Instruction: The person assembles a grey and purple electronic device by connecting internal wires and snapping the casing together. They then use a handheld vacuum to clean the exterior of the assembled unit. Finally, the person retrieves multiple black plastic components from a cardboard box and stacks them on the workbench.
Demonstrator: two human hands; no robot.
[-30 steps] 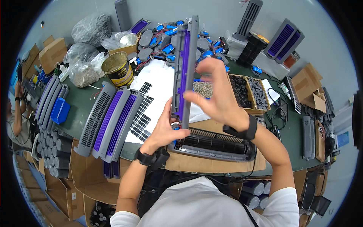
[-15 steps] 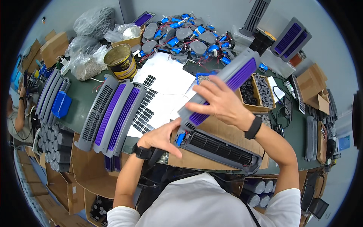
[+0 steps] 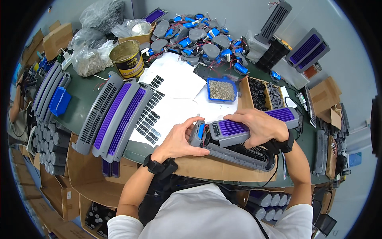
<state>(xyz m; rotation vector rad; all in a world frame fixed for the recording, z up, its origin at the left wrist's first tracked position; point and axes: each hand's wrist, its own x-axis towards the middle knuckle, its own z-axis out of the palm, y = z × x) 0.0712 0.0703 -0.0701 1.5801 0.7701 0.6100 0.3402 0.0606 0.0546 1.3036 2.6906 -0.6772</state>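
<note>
My right hand [image 3: 260, 126] is closed round a grey cover with a purple grille [image 3: 230, 128], thumb on the near edge and fingers over the far one. That cover sits tilted above a grey fan housing [image 3: 234, 156], whose dark drum-shaped rotor shows only in part beneath it. My left hand [image 3: 181, 140] grips the housing's left end between thumb and fingers, beside a blue piece [image 3: 201, 130] with thin wires. The cover's left end is close to that blue piece; whether they touch I cannot tell. Cardboard [image 3: 215, 169] lies under the housing.
A blue tray of small screws [image 3: 221, 90] stands beyond the cover. Boxes of black and grey parts [image 3: 258, 93] are behind my right hand. Several finished-looking grey and purple units [image 3: 119, 119] lean at the left, near a tin [image 3: 127, 59]. Grey bases with blue parts [image 3: 197, 36] are heaped behind.
My right hand has lowered the purple-grilled cover from a steep tilt to nearly along the housing, moving it rightward. My left hand has closed on the housing's end. The screw tray is now uncovered.
</note>
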